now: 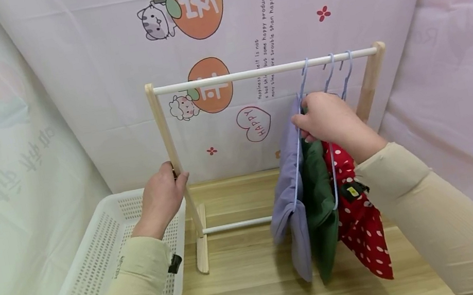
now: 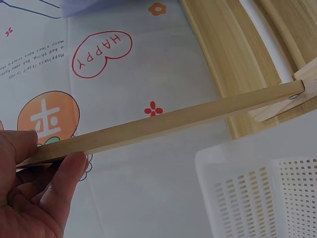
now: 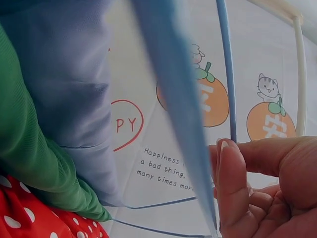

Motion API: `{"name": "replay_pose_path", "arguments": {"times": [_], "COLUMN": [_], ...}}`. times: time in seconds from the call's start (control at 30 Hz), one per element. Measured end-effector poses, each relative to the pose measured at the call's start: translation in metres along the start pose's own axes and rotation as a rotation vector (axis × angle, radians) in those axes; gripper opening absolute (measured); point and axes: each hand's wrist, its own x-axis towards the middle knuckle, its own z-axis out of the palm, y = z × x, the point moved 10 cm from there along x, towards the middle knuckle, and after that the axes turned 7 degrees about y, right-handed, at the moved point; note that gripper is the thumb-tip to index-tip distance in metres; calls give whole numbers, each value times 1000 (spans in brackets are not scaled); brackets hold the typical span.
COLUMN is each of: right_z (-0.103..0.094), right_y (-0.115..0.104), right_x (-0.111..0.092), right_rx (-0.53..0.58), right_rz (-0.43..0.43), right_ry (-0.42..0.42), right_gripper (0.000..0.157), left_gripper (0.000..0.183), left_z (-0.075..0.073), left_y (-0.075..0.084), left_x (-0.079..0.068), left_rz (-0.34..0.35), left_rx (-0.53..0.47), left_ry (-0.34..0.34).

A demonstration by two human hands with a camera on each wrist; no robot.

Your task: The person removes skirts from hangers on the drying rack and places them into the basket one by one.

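Observation:
My left hand [image 1: 160, 199] holds the left post [image 1: 165, 133] of a wooden clothes rack between thumb and fingers; the left wrist view shows the thumb and fingers on either side of this post [image 2: 163, 120]. On the right, my right hand [image 1: 332, 118] pinches a blue clothes hanger [image 3: 228, 74] below its hook. A lavender garment [image 1: 287, 186] hangs on this hanger, its hook on the white rail [image 1: 248, 74]. Behind it hang a green garment [image 1: 316, 181] and a red polka-dot garment [image 1: 364, 225] on blue hangers. My right hand partly covers their upper parts.
A white perforated basket [image 1: 96, 265] stands left of the rack, partly behind my left forearm. The rack's right post [image 1: 370, 78] is beyond the garments. A lower white bar [image 1: 237, 225] runs above the wood-grain tabletop [image 1: 242, 292]. Printed sheets surround the back and sides.

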Motion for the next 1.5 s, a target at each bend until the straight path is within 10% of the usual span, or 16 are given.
{"name": "replay_pose_path", "arguments": {"times": [1.5], "right_z": [19], "right_y": [-48], "right_x": [2], "right_rx": [1], "right_rz": [-79], "right_ry": [-48], "right_gripper": [40], "left_gripper": [32], "left_z": [3], "left_y": [1], "left_x": [2], "left_rz": [24], "left_rx": [26], "left_ry": [-14]}}
